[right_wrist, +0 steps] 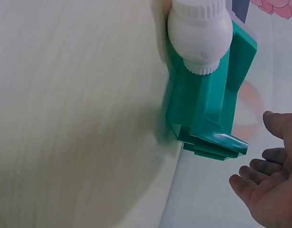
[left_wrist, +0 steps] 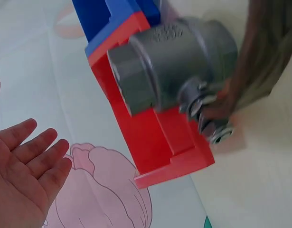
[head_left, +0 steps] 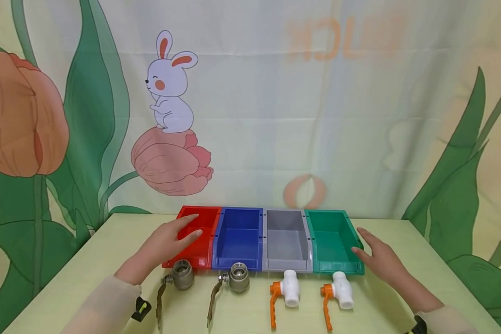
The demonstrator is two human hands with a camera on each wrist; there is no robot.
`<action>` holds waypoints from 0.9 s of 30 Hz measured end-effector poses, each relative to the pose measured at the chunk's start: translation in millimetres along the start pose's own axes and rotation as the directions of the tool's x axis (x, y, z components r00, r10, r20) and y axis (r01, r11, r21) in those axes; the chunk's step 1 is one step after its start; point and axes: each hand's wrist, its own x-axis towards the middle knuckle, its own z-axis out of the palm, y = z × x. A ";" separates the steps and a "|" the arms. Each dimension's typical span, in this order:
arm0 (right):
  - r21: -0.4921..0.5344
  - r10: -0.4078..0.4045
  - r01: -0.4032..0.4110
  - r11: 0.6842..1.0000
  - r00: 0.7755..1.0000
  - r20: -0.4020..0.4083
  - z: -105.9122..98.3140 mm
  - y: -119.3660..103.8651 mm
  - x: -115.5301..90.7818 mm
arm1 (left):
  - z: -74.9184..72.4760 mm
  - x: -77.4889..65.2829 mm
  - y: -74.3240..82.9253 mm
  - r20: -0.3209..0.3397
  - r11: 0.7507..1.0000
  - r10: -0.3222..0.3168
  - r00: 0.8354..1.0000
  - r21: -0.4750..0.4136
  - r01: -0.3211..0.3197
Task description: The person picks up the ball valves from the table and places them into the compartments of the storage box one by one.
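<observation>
My left hand (head_left: 164, 243) hovers over the red bin (head_left: 194, 263), fingers extended and holding nothing. To the right, my right hand (head_left: 382, 257) is beside the outer wall of the green bin (head_left: 338, 267), thumb and fingers apart. A metal ball valve (head_left: 183, 276) with a brown lever lies in front of the red bin, and a second metal ball valve (head_left: 239, 278) in front of the blue bin (head_left: 238, 264). One white plastic ball valve (head_left: 291, 290) with an orange handle lies before the grey bin (head_left: 288, 265). Another white valve (head_left: 343, 291) is before the green bin.
The bins stand side by side, touching, near the back edge of the pale table (head_left: 121, 250). Behind it hangs a curtain (head_left: 254, 116) printed with tulips and a rabbit. A dark band (head_left: 141, 309) circles the left wrist.
</observation>
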 end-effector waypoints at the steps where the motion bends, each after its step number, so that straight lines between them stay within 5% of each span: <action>1: 0.004 0.013 -0.013 1.000 1.000 0.004 0.6 0.8 -0.2 | 0.4 -1.8 0.4 -0.004 1.000 0.006 1.000 -0.005 -0.006; 16: 0.204 0.187 -0.203 0.958 0.978 0.097 10.3 0.6 4.8 | -4.4 -32.1 -6.3 -0.033 0.999 0.024 0.999 -0.032 -0.025; 27: 0.237 0.268 -0.275 0.932 0.961 0.063 14.0 3.7 6.3 | -0.5 -45.5 -20.4 -0.034 0.998 -0.002 0.999 -0.067 0.000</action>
